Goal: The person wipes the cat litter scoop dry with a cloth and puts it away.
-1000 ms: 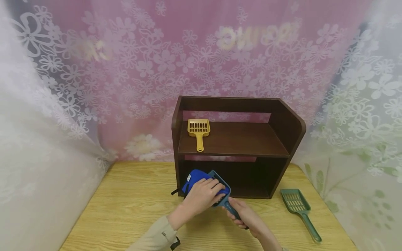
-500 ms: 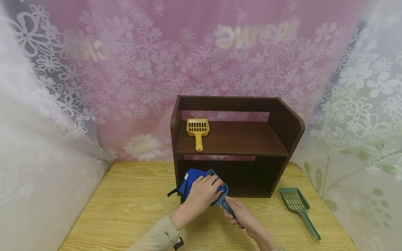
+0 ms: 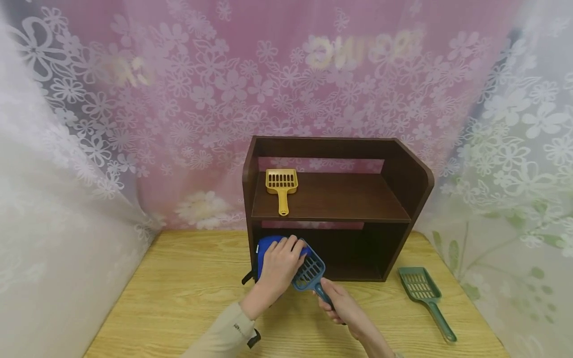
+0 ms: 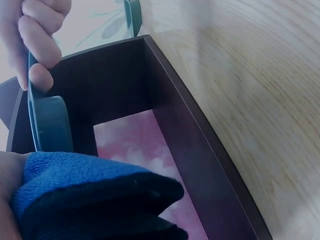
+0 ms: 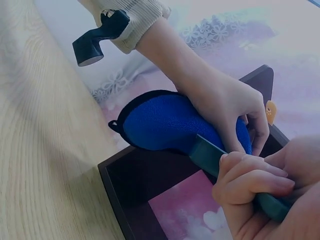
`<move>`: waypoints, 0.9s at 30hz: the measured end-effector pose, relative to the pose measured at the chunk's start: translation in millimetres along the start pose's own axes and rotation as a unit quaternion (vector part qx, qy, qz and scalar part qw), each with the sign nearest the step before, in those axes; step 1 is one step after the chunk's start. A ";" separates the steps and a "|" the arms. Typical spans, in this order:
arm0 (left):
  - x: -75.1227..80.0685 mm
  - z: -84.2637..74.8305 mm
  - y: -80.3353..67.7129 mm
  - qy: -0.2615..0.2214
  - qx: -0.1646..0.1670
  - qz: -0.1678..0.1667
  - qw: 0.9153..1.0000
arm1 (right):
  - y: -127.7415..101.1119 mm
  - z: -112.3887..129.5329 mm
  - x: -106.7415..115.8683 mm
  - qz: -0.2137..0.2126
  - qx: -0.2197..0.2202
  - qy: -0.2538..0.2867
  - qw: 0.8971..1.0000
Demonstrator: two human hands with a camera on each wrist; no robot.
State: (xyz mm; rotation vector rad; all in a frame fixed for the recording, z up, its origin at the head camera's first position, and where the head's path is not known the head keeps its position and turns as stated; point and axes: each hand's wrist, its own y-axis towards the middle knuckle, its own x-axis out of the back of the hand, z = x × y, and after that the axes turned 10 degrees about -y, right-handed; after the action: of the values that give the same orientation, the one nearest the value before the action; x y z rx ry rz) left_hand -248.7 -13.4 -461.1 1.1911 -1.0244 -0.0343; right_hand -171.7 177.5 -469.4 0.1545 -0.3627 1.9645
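Our left hand [image 3: 278, 263] lies over a blue cloth [image 3: 267, 248], fingers curled round it and pressing it against the upper edge of a blue slotted scoop [image 3: 309, 273], while our right hand [image 3: 338, 304] is wrapped tight round the scoop's handle, thumb and fingers closed on it just below the head. We hold both things just above the wooden table [image 3: 179, 298], right in front of the lower left opening of the dark brown shelf unit [image 3: 403, 184]. In the right wrist view the cloth [image 5: 170, 122] bulges soft and thick under the left hand [image 5: 225, 102]; we judge it light, limp and grippy, easy to bunch anywhere, with a black trimmed edge. The scoop looks like thin rigid plastic, light and somewhat smooth, so we judge the handle to be the sound place to grip it and the slotted head the part most likely to flex or snag the cloth. Of the things that hold others, the upper shelf carries a yellow scoop [image 3: 281, 185] lying flat at its left end, handle toward us; the lower compartment looks bare where we can see into it, though its left part is hidden behind our hands. A green scoop [image 3: 425, 293] lies on the table well to the right of the unit.
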 end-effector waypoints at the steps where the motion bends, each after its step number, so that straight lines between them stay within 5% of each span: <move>1: 0.1 0.2 0.3 0.004 0.001 -0.003 1.000 | 0.1 0.0 -0.3 -0.003 -0.001 0.000 1.000; 9: 2.1 5.8 1.2 0.012 0.012 -0.021 1.000 | 1.4 -2.5 0.1 -0.004 -0.002 -0.005 1.000; 27: 14.4 20.3 -10.7 -0.006 -0.032 0.053 0.998 | -3.8 -0.2 24.0 -0.049 -0.027 0.004 0.998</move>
State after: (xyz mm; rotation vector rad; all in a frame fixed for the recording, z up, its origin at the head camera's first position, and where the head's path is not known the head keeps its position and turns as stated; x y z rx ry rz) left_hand -249.0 -40.5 -460.2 1.0774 -1.0883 0.0089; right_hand -178.1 199.9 -462.4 0.1281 -0.3947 1.8557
